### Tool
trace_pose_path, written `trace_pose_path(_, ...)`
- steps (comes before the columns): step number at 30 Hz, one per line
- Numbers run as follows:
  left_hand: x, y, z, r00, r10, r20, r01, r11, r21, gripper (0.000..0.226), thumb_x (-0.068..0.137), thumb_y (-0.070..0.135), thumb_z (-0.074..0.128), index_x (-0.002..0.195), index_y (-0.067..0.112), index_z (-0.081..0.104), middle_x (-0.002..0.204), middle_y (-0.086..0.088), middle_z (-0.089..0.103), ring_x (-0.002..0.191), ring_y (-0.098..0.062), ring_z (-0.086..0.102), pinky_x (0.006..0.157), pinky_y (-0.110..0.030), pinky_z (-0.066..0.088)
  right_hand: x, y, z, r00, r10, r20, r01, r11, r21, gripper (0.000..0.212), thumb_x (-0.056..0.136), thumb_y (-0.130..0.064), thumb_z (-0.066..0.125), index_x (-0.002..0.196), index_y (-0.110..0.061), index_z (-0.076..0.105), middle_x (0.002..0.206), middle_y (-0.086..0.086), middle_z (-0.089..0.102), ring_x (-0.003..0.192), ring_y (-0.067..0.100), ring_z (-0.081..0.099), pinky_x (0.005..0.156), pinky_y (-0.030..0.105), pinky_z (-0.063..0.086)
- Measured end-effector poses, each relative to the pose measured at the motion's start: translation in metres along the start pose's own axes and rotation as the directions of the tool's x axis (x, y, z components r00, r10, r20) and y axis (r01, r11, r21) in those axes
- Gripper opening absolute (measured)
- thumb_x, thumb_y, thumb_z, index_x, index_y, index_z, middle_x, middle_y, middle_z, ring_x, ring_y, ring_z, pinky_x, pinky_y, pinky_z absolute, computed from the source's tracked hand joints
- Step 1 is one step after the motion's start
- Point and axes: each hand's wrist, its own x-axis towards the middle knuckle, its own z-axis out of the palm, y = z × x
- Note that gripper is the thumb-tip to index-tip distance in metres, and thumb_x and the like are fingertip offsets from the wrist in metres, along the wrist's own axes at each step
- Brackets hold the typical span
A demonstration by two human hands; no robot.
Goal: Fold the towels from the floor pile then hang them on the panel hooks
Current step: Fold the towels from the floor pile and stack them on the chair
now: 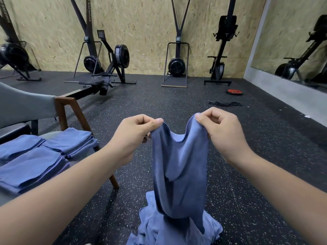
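Observation:
A blue towel (178, 167) hangs in front of me, held up by two top corners. My left hand (134, 133) pinches the left corner between thumb and curled fingers. My right hand (223, 131) pinches the right corner the same way. The top edge sags between the hands and the cloth droops down in folds. Directly below it lies a loose pile of blue towels (173, 228) on the black speckled floor. Folded blue towels (40, 156) lie in flat stacks on a chair seat at the left. No panel hooks are in view.
A wooden-legged chair (70, 112) with a grey back stands at the left. Rowing and ski machines (106, 68) line the chipboard wall at the back. A red weight plate (234, 92) and a black band (224, 103) lie on the floor. A mirror (297, 50) runs along the right wall.

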Motion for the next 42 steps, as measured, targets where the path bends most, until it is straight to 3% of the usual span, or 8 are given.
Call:
trace_pose_path(6,-0.005,0.004,0.014,0.994,0.016,0.109,-0.012,0.999,-0.038,0.011,0.098,0.021,0.076,0.101,0.013,0.083,0.082,-0.004,0.069,0.074,-0.012,0.056,0.068,-0.026,0.041,-0.017,-0.012,0.022,0.996,-0.052,0.073,0.052,0.999,-0.001,0.017,0.097,-0.017,0.078,0.082,-0.014,0.072,0.071,-0.003,0.071,0.064,0.005,0.058,0.064,0.021,0.044)
trace_pose_path(12,-0.013,0.010,0.020,0.983,0.110,0.145,-0.120,0.991,0.062,0.014,0.101,0.020,0.073,0.105,0.025,0.086,0.085,-0.005,0.077,0.078,-0.011,0.058,0.070,-0.030,0.042,-0.023,-0.014,0.032,0.994,-0.067,0.086,0.065,0.998,0.022,0.017,0.096,-0.019,0.080,0.082,-0.018,0.071,0.080,0.001,0.076,0.078,0.024,0.072,0.077,0.046,0.059)
trace_pose_path(15,-0.015,0.011,0.021,0.984,0.158,0.086,-0.162,0.986,0.046,0.006,0.095,0.021,0.081,0.100,0.018,0.082,0.081,-0.006,0.079,0.073,-0.011,0.064,0.064,-0.017,0.044,-0.027,-0.018,0.036,0.992,-0.084,0.097,0.084,0.996,0.005,0.013,0.094,-0.024,0.082,0.085,-0.021,0.074,0.081,0.000,0.078,0.080,0.029,0.073,0.077,0.051,0.060)
trace_pose_path(20,-0.018,0.017,0.021,0.980,0.200,-0.018,-0.197,0.973,0.117,0.010,0.092,0.015,0.083,0.096,0.009,0.076,0.077,-0.004,0.079,0.069,-0.009,0.070,0.061,-0.012,0.046,-0.027,-0.015,0.038,0.978,-0.149,0.147,0.163,0.983,-0.087,0.013,0.101,-0.019,0.072,0.098,-0.028,0.080,0.092,-0.006,0.076,0.082,0.021,0.073,0.076,0.051,0.061)
trace_pose_path(24,-0.021,0.021,0.018,0.965,0.262,0.003,-0.257,0.944,0.206,0.006,0.096,0.014,0.079,0.098,0.020,0.076,0.081,0.002,0.080,0.075,-0.010,0.075,0.073,-0.025,0.055,-0.027,-0.017,0.036,0.964,-0.162,0.209,0.186,0.977,-0.100,0.027,0.105,-0.002,0.060,0.111,-0.018,0.081,0.096,0.001,0.076,0.082,0.019,0.077,0.076,0.040,0.066)
trace_pose_path(33,-0.027,0.021,0.021,0.931,0.363,0.034,-0.351,0.869,0.349,0.018,0.087,0.016,0.084,0.088,0.028,0.071,0.080,0.006,0.074,0.068,-0.007,0.064,0.067,-0.024,0.049,-0.029,-0.020,0.033,0.967,-0.112,0.228,0.110,0.994,0.022,0.019,0.101,0.001,0.069,0.109,-0.014,0.078,0.091,0.001,0.081,0.083,0.018,0.080,0.079,0.037,0.067)
trace_pose_path(37,-0.023,0.022,0.017,0.931,0.359,0.061,-0.357,0.866,0.351,0.019,0.087,0.010,0.077,0.085,0.027,0.069,0.079,0.005,0.073,0.067,-0.008,0.062,0.066,-0.023,0.047,-0.022,-0.021,0.029,0.962,-0.106,0.251,0.140,0.982,-0.123,0.028,0.090,-0.017,0.085,0.108,-0.030,0.068,0.093,-0.003,0.071,0.083,0.017,0.072,0.079,0.039,0.060)
trace_pose_path(42,-0.022,0.026,0.012,0.923,0.341,0.176,-0.381,0.866,0.325,0.009,0.084,0.021,0.069,0.092,0.025,0.068,0.080,0.002,0.070,0.067,-0.019,0.056,0.065,-0.031,0.044,-0.016,-0.015,0.020,0.901,-0.061,0.429,0.183,0.951,-0.249,0.031,0.084,-0.017,0.086,0.103,-0.031,0.066,0.112,-0.008,0.066,0.109,0.007,0.061,0.091,0.028,0.043)
